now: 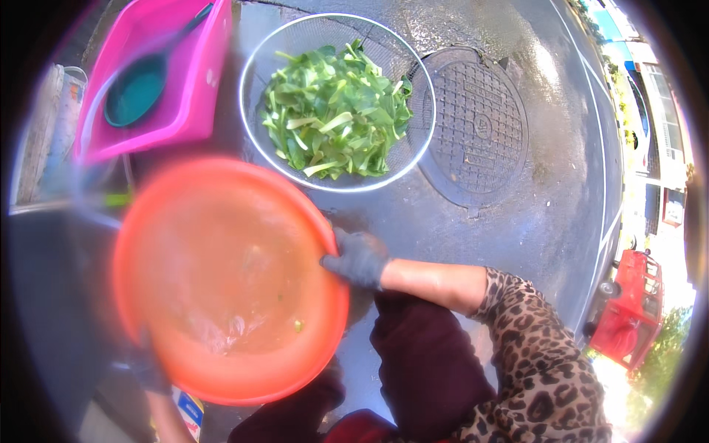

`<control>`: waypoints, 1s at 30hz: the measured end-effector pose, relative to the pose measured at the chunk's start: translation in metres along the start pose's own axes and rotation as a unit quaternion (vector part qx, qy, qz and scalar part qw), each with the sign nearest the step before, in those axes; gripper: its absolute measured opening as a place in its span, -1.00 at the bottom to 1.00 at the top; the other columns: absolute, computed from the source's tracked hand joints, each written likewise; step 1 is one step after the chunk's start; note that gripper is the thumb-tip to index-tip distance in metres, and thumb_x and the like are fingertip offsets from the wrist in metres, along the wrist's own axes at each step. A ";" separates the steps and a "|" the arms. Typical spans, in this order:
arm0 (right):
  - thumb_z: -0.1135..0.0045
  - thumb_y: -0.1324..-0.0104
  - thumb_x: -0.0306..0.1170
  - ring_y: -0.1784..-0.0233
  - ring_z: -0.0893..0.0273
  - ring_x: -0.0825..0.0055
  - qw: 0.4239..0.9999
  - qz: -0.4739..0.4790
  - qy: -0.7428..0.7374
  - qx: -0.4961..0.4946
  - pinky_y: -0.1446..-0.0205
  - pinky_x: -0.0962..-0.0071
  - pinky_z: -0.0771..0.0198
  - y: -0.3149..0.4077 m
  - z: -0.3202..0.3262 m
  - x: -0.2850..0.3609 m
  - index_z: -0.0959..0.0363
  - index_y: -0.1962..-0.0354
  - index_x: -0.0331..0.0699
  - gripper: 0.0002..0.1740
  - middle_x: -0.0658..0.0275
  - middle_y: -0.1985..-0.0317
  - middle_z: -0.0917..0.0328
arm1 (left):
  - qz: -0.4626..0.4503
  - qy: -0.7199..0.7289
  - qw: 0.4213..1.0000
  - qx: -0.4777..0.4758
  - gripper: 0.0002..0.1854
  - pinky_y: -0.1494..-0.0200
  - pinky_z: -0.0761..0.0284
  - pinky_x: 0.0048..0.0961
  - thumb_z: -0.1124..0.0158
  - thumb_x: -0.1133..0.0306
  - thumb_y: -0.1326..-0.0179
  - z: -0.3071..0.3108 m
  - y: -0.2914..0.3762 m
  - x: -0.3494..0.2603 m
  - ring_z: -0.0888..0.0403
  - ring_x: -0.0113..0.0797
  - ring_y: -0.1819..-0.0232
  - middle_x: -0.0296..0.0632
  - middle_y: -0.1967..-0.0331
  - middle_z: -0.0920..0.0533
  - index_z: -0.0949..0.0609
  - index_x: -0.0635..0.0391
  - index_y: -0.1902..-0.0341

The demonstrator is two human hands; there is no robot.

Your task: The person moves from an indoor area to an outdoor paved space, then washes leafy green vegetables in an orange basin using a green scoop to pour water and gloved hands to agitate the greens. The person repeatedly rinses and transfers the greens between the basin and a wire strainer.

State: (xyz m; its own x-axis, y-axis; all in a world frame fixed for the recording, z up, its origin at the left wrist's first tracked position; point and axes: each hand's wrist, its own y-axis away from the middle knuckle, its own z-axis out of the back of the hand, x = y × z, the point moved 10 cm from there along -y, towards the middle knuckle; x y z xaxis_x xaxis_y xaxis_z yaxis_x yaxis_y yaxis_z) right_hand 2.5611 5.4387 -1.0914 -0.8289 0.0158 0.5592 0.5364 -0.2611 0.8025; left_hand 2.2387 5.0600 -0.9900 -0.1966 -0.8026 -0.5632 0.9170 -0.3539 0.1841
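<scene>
A large orange plastic basin holds shallow water with a few small leaf bits. My right hand, in a dark glove, grips its right rim with the thumb over the edge. On its lower left rim is my left hand, also gloved and blurred, holding the edge. Cut leafy greens fill a round wire-mesh strainer on the wet ground beyond the basin. At the upper left, a dark green plastic ladle or scoop lies in a pink plastic tub.
A round manhole cover lies right of the strainer. A blurred pale hose curves past the tub. Near my left forearm stands a printed package. Farther off at the right is a red vehicle.
</scene>
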 end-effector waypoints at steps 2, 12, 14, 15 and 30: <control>-0.19 -0.17 -0.29 0.13 -0.57 0.18 0.997 0.050 0.002 -0.059 0.02 0.20 -0.45 0.024 0.016 0.010 -0.32 -0.01 -0.37 -0.50 -0.03 0.33 -0.53 | 0.072 0.102 0.992 0.018 -0.65 0.04 -0.60 -0.34 -0.19 0.43 -0.34 0.018 0.012 -0.025 -0.62 -0.28 0.13 -0.11 0.05 -0.65 -0.50 0.19 -0.18; -0.15 -0.09 -0.44 0.17 -0.52 0.19 0.931 0.075 -0.212 -0.287 -0.05 0.30 -0.42 0.185 0.135 -0.078 -0.39 -0.06 -0.37 -0.48 0.06 0.25 -0.54 | 0.089 0.057 0.986 0.129 -0.67 0.08 -0.56 -0.39 -0.21 0.43 -0.33 -0.008 0.060 -0.233 -0.61 -0.31 0.16 -0.10 0.08 -0.65 -0.50 0.25 -0.14; -0.17 -0.11 -0.44 0.16 -0.52 0.24 0.898 0.090 -0.265 -0.340 -0.03 0.34 -0.43 0.212 0.175 -0.104 -0.39 -0.06 -0.38 -0.48 0.07 0.20 -0.56 | -0.062 0.097 0.986 0.124 -0.66 0.09 -0.53 -0.37 -0.24 0.41 -0.31 -0.050 0.071 -0.290 -0.59 -0.29 0.19 -0.11 0.12 -0.66 -0.50 0.30 -0.10; -0.18 -0.12 -0.44 0.16 -0.53 0.30 0.896 0.066 -0.292 -0.329 -0.01 0.36 -0.44 0.221 0.193 -0.125 -0.39 -0.06 -0.39 -0.48 0.08 0.17 -0.57 | 0.053 0.104 0.983 0.139 -0.66 0.09 -0.53 -0.34 -0.25 0.41 -0.30 -0.075 0.085 -0.277 -0.59 -0.28 0.20 -0.10 0.14 -0.66 -0.51 0.31 -0.08; -0.19 -0.01 -0.48 0.48 -0.51 0.39 0.875 -0.262 -0.150 -0.378 0.41 0.38 -0.42 0.273 0.446 -0.395 -0.52 0.09 -0.38 -0.57 0.18 0.41 -0.58 | 0.122 -0.031 0.909 0.397 -0.48 -0.17 -0.42 -0.16 -0.13 0.09 -0.26 -0.467 0.221 -0.392 -0.52 0.18 -0.13 0.31 -0.03 -0.55 -0.48 0.33 -0.07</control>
State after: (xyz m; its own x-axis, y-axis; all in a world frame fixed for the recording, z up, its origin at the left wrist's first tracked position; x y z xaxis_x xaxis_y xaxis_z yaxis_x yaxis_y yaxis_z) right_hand 3.1060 5.7919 -1.0008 -0.7896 0.5482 0.2759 -0.2581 -0.7045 0.6611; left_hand 2.6807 5.5209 -1.1043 -0.0628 -0.9203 -0.3862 0.4013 -0.3776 0.8345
